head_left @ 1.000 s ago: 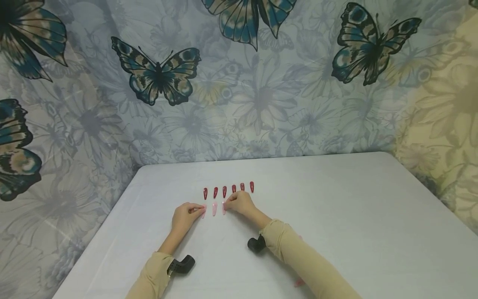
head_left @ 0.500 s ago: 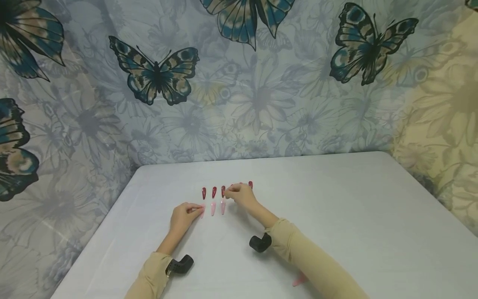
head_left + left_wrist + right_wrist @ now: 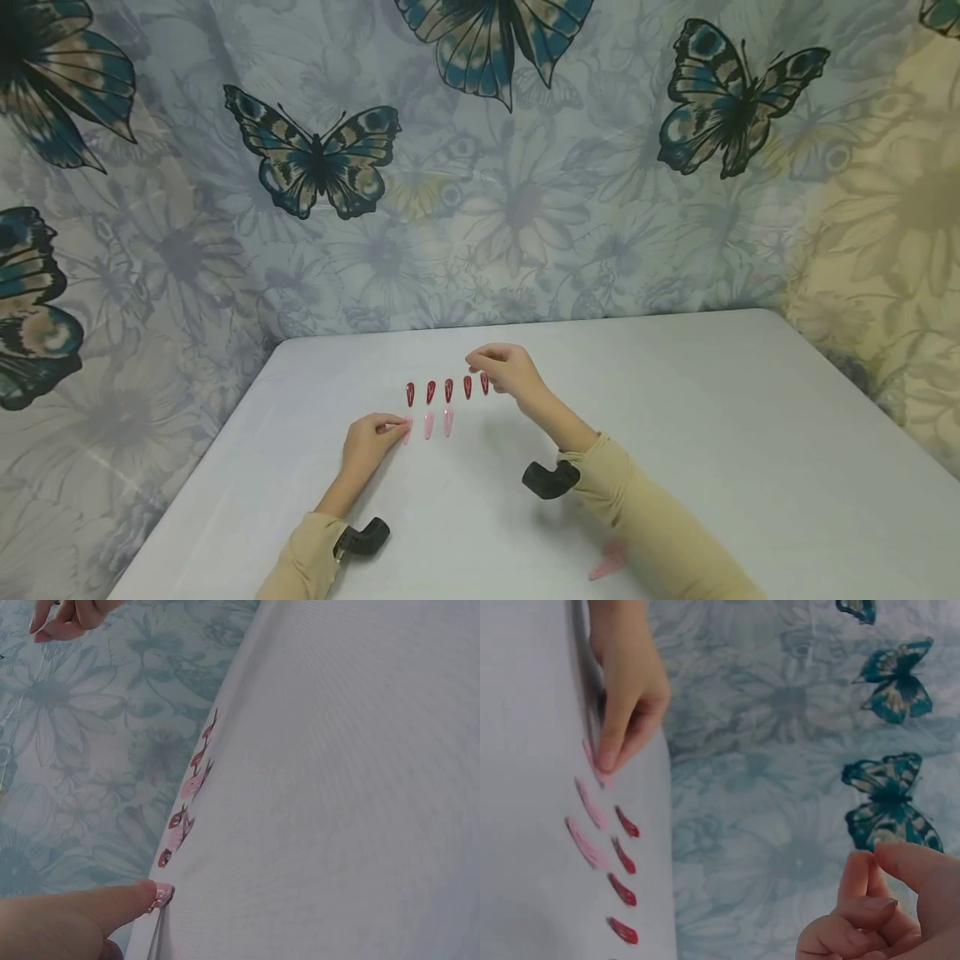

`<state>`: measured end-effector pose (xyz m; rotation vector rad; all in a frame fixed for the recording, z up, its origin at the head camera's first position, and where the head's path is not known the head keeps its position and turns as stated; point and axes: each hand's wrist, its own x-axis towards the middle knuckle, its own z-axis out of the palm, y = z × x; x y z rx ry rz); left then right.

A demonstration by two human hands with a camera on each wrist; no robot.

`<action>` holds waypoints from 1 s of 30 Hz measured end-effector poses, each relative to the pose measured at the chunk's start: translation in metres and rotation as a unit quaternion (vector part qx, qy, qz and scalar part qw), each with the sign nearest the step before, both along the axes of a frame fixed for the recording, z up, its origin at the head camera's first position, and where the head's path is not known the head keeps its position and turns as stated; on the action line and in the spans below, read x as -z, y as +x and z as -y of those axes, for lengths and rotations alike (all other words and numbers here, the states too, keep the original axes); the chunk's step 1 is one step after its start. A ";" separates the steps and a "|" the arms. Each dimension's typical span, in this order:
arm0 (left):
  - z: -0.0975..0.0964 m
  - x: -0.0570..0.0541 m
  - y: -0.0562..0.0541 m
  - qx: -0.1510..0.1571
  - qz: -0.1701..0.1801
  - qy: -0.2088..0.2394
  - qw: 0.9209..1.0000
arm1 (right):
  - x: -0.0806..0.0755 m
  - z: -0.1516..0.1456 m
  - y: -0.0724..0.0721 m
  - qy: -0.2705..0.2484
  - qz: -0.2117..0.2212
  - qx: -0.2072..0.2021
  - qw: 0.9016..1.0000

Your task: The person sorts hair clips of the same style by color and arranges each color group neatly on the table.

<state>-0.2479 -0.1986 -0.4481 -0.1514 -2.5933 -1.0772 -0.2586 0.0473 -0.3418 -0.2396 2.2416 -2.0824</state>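
Note:
In the head view, a row of red snap hair clips (image 3: 448,391) lies on the white table, with a row of three pink hair clips in front. My left hand (image 3: 370,443) pinches the leftmost pink hair clip (image 3: 163,894) where it lies. The other two pink clips (image 3: 428,425) lie to its right, apart from the fingers. Above the right end of the red row hovers my right hand (image 3: 514,375), its fingers curled and the thumb tip touching the fingertips. Nothing shows between them in the right wrist view. This hand hides part of the red row.
More pink clips (image 3: 609,560) lie near the table's front, partly behind the right sleeve (image 3: 645,508). A black wrist camera (image 3: 551,480) juts from each sleeve. The white table (image 3: 750,417) ends at a butterfly-patterned cloth backdrop (image 3: 517,208).
My right hand has left the third pink clip and risen away and to the right, over the red row. My left hand stays on the leftmost pink clip.

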 end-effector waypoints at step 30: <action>0.002 0.001 -0.001 0.010 0.004 -0.003 1.000 | 0.006 -0.096 0.048 -0.013 -0.025 -0.076 0.997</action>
